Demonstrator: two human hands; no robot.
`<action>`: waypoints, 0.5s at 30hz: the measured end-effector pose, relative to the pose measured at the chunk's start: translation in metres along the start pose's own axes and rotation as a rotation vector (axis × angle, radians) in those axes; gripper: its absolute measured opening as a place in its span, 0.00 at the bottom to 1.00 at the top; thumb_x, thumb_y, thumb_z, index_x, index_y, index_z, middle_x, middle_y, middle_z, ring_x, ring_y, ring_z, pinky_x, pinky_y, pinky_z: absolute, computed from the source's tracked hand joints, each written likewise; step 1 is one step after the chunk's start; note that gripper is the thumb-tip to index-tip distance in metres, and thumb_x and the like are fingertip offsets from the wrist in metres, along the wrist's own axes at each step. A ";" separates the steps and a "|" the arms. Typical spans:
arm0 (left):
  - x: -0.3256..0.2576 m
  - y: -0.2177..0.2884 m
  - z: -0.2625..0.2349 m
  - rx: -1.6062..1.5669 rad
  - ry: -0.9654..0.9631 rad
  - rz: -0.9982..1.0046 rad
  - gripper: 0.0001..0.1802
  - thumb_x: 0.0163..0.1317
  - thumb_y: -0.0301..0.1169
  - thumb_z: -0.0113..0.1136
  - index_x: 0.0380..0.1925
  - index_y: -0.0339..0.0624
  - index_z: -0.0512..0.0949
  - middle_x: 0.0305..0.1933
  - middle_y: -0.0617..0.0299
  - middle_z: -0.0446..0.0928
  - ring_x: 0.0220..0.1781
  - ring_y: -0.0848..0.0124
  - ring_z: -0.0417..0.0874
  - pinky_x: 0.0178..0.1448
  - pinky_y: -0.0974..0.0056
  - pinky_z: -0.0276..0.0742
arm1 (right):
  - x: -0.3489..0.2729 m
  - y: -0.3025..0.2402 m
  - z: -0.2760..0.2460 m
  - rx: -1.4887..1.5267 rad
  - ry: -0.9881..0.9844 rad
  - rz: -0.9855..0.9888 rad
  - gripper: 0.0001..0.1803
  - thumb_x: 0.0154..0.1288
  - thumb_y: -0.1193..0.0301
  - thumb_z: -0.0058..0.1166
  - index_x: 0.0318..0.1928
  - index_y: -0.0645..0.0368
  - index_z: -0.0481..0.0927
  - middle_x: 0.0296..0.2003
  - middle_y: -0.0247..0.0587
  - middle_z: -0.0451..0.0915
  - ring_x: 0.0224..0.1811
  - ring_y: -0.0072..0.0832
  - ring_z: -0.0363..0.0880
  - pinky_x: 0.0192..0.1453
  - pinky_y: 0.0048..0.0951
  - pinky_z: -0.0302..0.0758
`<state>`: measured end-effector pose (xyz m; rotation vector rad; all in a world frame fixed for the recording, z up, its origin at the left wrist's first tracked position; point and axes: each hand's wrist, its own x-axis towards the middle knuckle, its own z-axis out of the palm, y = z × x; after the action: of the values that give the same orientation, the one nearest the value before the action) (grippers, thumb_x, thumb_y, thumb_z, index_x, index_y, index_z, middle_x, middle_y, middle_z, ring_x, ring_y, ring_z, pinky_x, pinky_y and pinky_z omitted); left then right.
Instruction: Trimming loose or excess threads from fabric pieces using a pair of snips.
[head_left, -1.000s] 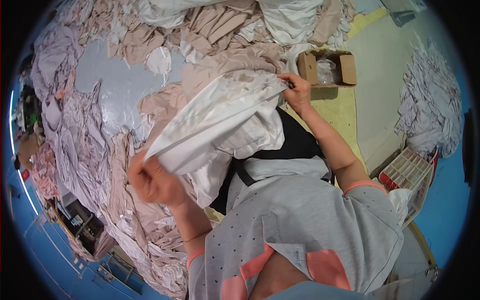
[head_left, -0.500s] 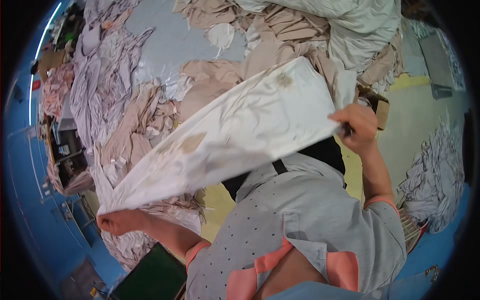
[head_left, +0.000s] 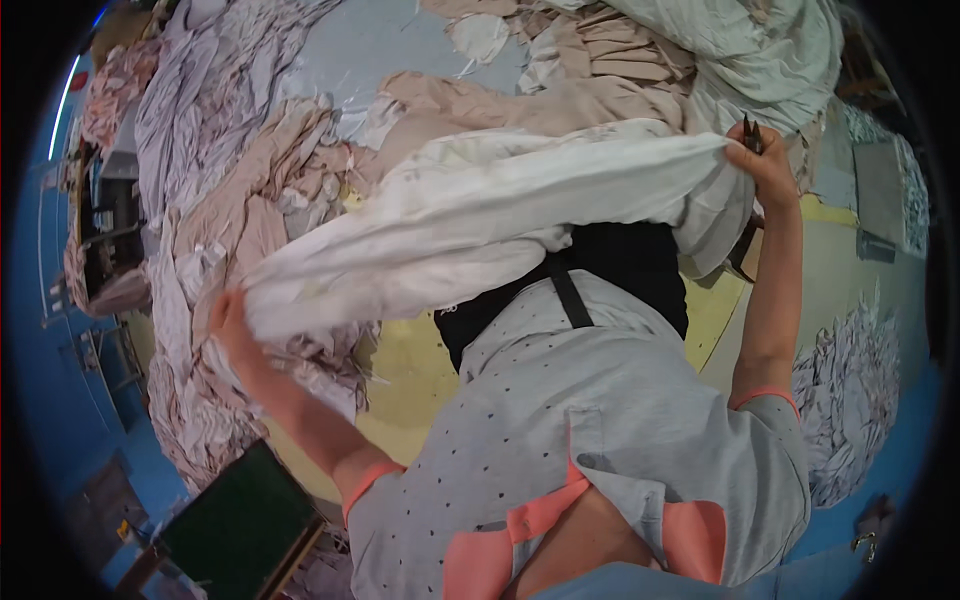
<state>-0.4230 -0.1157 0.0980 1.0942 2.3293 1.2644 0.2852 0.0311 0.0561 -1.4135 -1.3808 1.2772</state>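
Note:
A long white cloth (head_left: 500, 215) hangs in folds between my two hands, across the front of my body. My left hand (head_left: 230, 320) is closed on its left end, out to the side above the heaped fabric, and is a little blurred. Farther forward and higher, my right hand (head_left: 770, 170) pinches the right end. In that same hand sits a small dark pointed tool, which looks like thread snips (head_left: 752, 135), its tips sticking up past the fingers. Faint brownish marks show on the cloth's upper part. Loose folds drape near the black cloth (head_left: 630, 265) on my lap.
Beige fabric (head_left: 235, 215) and lilac fabric (head_left: 205, 110) lie heaped to the left. Pale green cloth (head_left: 765, 55) is piled at the far right. Another grey-lilac pile (head_left: 850, 400) stands right of me. A dark green panel (head_left: 240, 520) is at the lower left.
The cloth was spread wide and flat with its stains showing; now it is gathered into long folds. My right hand has moved forward and right, my left hand forward.

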 end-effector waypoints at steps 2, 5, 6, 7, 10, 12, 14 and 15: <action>0.019 -0.033 0.027 -0.025 -0.151 -0.072 0.06 0.57 0.27 0.63 0.32 0.35 0.82 0.26 0.71 0.75 0.29 0.80 0.71 0.35 0.72 0.67 | 0.023 0.028 -0.007 0.011 0.005 0.015 0.07 0.56 0.71 0.64 0.31 0.57 0.78 0.27 0.22 0.74 0.30 0.13 0.70 0.35 0.18 0.64; 0.022 -0.025 0.078 0.063 -0.194 -0.141 0.07 0.55 0.28 0.66 0.29 0.34 0.83 0.24 0.71 0.75 0.28 0.81 0.70 0.33 0.73 0.65 | 0.042 0.063 -0.020 0.063 0.043 0.108 0.06 0.60 0.71 0.62 0.33 0.57 0.78 0.31 0.22 0.75 0.34 0.12 0.70 0.40 0.17 0.65; 0.025 -0.026 0.088 0.039 -0.224 -0.147 0.07 0.54 0.28 0.66 0.28 0.34 0.83 0.23 0.71 0.75 0.28 0.81 0.70 0.33 0.73 0.64 | 0.046 0.072 -0.024 0.058 0.098 0.129 0.06 0.61 0.71 0.62 0.34 0.58 0.78 0.31 0.23 0.75 0.34 0.13 0.70 0.40 0.18 0.66; 0.029 -0.031 0.095 0.016 -0.254 -0.151 0.07 0.53 0.28 0.66 0.28 0.33 0.83 0.23 0.71 0.75 0.27 0.81 0.70 0.32 0.73 0.64 | 0.049 0.079 -0.024 0.054 0.156 0.150 0.06 0.61 0.71 0.62 0.35 0.58 0.79 0.32 0.24 0.76 0.34 0.13 0.71 0.41 0.19 0.66; 0.032 -0.044 0.109 -0.011 -0.239 -0.184 0.07 0.53 0.27 0.67 0.28 0.33 0.83 0.23 0.71 0.75 0.26 0.81 0.70 0.31 0.73 0.64 | 0.055 0.096 -0.029 0.132 0.140 0.147 0.07 0.62 0.71 0.62 0.38 0.59 0.79 0.34 0.25 0.77 0.36 0.14 0.72 0.42 0.20 0.67; 0.033 -0.045 0.119 0.003 -0.239 -0.206 0.07 0.53 0.27 0.67 0.28 0.33 0.83 0.23 0.71 0.76 0.26 0.81 0.70 0.31 0.73 0.64 | 0.059 0.105 -0.032 0.088 0.138 0.141 0.08 0.62 0.71 0.62 0.39 0.59 0.79 0.34 0.26 0.77 0.37 0.15 0.72 0.43 0.20 0.67; 0.035 -0.051 0.128 -0.028 -0.233 -0.185 0.07 0.53 0.28 0.67 0.27 0.33 0.83 0.22 0.71 0.75 0.25 0.82 0.69 0.30 0.73 0.63 | 0.064 0.117 -0.039 0.060 0.124 0.118 0.09 0.62 0.71 0.61 0.41 0.60 0.79 0.36 0.26 0.78 0.38 0.16 0.73 0.46 0.20 0.67; 0.035 -0.050 0.133 -0.019 -0.223 -0.196 0.07 0.53 0.28 0.67 0.27 0.33 0.83 0.22 0.71 0.75 0.25 0.82 0.69 0.30 0.73 0.63 | 0.065 0.119 -0.040 0.063 0.108 0.124 0.09 0.62 0.71 0.61 0.41 0.60 0.79 0.36 0.26 0.78 0.38 0.16 0.73 0.46 0.20 0.67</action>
<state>-0.3985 -0.0275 -0.0158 0.9227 2.1911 1.0352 0.3438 0.0855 -0.0605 -1.5215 -1.1875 1.2918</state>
